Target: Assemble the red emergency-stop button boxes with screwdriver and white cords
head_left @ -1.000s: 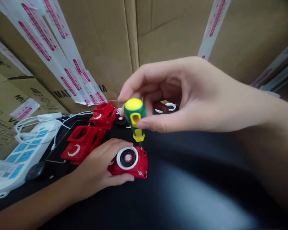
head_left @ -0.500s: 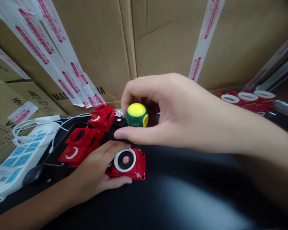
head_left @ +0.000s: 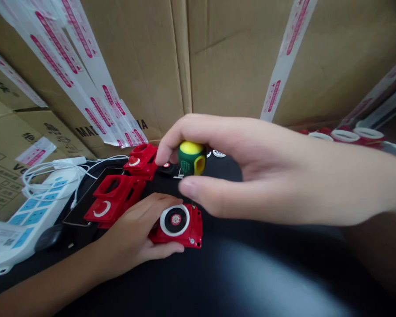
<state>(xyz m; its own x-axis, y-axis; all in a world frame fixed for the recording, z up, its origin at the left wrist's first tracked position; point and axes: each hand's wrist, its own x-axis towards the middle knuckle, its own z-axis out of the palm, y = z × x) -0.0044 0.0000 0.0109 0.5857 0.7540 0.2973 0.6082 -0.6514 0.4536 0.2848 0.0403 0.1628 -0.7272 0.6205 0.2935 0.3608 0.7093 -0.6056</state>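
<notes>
My left hand (head_left: 141, 229) is closed round the left side of a red plastic housing (head_left: 195, 224), with fingers along its far edge and thumb along the near one. On top of the housing sits a white ring (head_left: 163, 230) around a black disc with a red and white centre (head_left: 176, 219). A stubby green and yellow screwdriver (head_left: 191, 160) stands upright over the housing's far right corner, its thin shaft partly hidden by the thumb. My right hand (head_left: 244, 171) holds its handle loosely between thumb and fingers. A screw (head_left: 192, 241) shows at the near right corner.
Two more red housings (head_left: 115, 198) (head_left: 141, 160) stand to the left, beside a dark flat tablet-like thing (head_left: 81, 211). A white power strip (head_left: 39, 211) with coiled cable lies further left. Red parts with white rings (head_left: 345, 135) sit at far right. Cardboard boxes (head_left: 218, 66) wall the back.
My right hand has turned about the screwdriver; thumb and fingers have shifted, and the handle is rotated. My left hand keeps its hold on the red housing. The view has shifted slightly.
</notes>
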